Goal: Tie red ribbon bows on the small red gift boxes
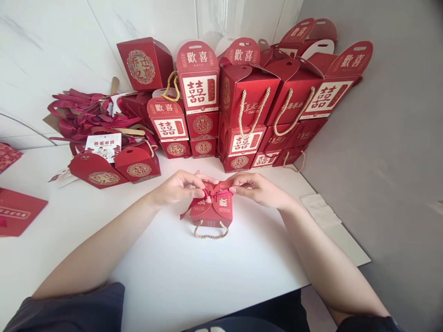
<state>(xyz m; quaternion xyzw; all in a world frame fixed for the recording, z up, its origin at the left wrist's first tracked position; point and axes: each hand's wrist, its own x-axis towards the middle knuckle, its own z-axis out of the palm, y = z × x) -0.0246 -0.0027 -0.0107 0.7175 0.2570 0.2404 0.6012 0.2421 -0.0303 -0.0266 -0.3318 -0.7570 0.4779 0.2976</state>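
A small red gift box [212,216] sits on the white table in front of me, its rounded top flaps folded together. A gold rope handle [212,237] hangs at its near side. Across the top runs a dark red ribbon [221,193], with one loose end drooping at the box's left. My left hand [187,186] pinches the ribbon at the left of the flaps, fingers closed. On the other side my right hand [254,188] pinches the ribbon between thumb and fingers.
Stacked red boxes [204,124] line the table's back. A heap of dark red ribbons [83,110] lies at the back left, behind an open-topped box [138,169]. Red packets [20,210] are at far left, white tissue [320,210] at right by the grey wall.
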